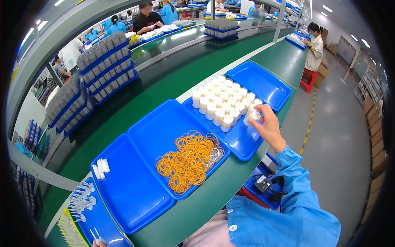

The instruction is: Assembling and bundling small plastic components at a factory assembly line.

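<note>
My right hand (269, 126) is closed, thumb and fingers pinching a white cylinder in a clear sleeve (252, 117) at the near right edge of a block of similar white cylinders (222, 99). These stand upright in rows in a blue tray (243, 145). At the lower left edge, only the fingertips of my left hand (99, 244) show, closed around a small whitish piece with two thin prongs (97, 235). Similar clear pronged pieces (83, 201) stand in the blue tray (108, 224) beside it. The rest of that hand is cut off.
Between my hands, one blue tray holds orange rubber bands (191, 160); another (135, 193) holds small white tubes (101, 168). A further blue tray (263, 84) lies beyond the cylinders. Stacked loaded trays (109, 68) stand across the green bench (160, 96). Co-workers sit farther off.
</note>
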{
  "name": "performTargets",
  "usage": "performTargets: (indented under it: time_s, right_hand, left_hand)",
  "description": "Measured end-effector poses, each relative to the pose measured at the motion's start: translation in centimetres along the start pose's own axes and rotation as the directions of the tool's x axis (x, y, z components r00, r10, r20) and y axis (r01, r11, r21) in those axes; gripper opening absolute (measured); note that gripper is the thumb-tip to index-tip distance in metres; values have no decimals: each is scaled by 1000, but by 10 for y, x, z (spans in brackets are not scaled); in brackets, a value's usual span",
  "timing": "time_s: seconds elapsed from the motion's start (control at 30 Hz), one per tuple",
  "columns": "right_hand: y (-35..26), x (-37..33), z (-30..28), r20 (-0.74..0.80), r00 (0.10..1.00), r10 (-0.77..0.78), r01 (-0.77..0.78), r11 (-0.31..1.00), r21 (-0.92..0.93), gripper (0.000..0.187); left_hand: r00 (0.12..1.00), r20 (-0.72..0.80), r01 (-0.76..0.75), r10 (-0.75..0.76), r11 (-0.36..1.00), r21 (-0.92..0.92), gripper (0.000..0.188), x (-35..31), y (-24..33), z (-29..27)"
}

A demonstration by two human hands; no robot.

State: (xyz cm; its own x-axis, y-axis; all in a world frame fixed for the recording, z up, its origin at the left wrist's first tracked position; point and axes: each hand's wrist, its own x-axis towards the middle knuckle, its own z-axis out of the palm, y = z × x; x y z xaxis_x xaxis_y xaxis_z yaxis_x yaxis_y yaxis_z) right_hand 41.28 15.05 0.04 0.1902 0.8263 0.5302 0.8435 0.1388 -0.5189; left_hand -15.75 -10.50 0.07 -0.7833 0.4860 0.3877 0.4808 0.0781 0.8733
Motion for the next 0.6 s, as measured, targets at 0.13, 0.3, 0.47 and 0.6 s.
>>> performTargets:
  time_s: [0.13,0.3,0.47,0.6]
  right_hand:
    - [-1,9,18,-12,996,-89,87,990,-108,44]
    - [0,12,26,-113,990,-88,74,990,-121,45]
    - [-21,13,3,-215,977,1,15,997,75,40]
    - [-54,11,1,-197,977,-82,134,954,269,35]
  left_hand:
    - [1000,12,-16,17,1000,-23,14,-1,9,1]
    - [1000,-11,-17,17,1000,13,17,1,7,-5]
    - [999,-36,11,-11,1000,8,18,5,5,-8]
    - [998,-34,-42,43,999,23,17,6,-7,-10]
